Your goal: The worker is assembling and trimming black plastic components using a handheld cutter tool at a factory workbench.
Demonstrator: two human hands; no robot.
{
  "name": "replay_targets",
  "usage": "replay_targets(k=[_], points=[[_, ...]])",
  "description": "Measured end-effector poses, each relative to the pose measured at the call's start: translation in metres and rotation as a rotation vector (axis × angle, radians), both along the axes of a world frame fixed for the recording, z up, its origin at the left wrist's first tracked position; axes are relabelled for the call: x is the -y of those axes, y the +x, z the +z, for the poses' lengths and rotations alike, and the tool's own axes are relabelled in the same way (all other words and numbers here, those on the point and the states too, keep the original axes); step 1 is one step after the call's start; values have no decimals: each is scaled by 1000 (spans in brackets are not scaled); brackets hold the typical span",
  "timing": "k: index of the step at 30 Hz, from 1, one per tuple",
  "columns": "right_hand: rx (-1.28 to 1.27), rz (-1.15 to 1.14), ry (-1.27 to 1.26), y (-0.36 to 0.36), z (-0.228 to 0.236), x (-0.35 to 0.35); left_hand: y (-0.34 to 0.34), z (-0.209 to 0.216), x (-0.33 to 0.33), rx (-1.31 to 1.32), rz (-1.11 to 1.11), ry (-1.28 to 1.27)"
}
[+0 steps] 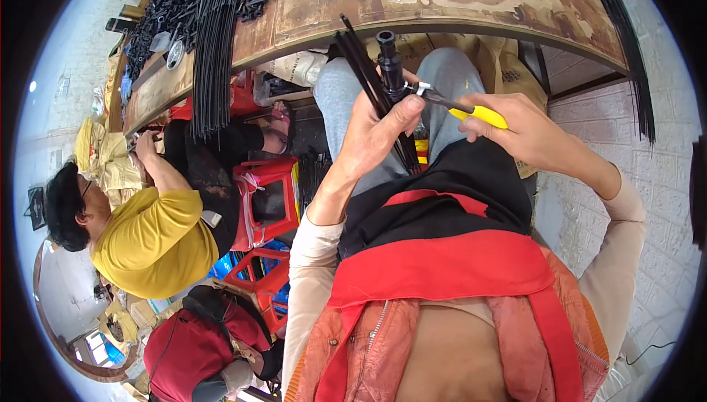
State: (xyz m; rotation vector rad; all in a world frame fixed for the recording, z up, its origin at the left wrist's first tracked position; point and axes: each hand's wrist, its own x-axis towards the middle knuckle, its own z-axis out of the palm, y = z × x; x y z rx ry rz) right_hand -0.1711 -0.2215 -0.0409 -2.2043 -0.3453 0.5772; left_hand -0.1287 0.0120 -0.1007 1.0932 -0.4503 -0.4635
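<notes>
My left hand [375, 129] is closed around a bunch of thin black rods [359, 61] and a stepped black tubular part [391, 67], held upright above my lap. My right hand [515, 126] grips a tool with yellow handles [486, 115], which looks like pliers. Its dark metal jaws meet a small whitish piece [422, 88] at the side of the black part, beside my left thumb. Exactly what the jaws pinch is too small to tell. The rods' lower ends reach down toward my black apron [449, 181].
A worn wooden table [427, 0] curves across ahead, with a heap of short black tubes [162, 19] and long black rods [213, 56] hanging over its edge. At left sits a person in a yellow top [158, 243], near red plastic stools [269, 203]. A brick wall [589, 137] stands right.
</notes>
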Motion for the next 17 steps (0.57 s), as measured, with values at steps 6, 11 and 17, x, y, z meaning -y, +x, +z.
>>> replay_targets(k=[6,11,17], points=[[70,-28,215,-6,-11,-2,1,-1,0,28,32,78],[-26,-107,71,-5,2,-3,-1,8,13,-22,121,95],[353,-63,29,3,-35,1,9,11,10,-34,50,160]])
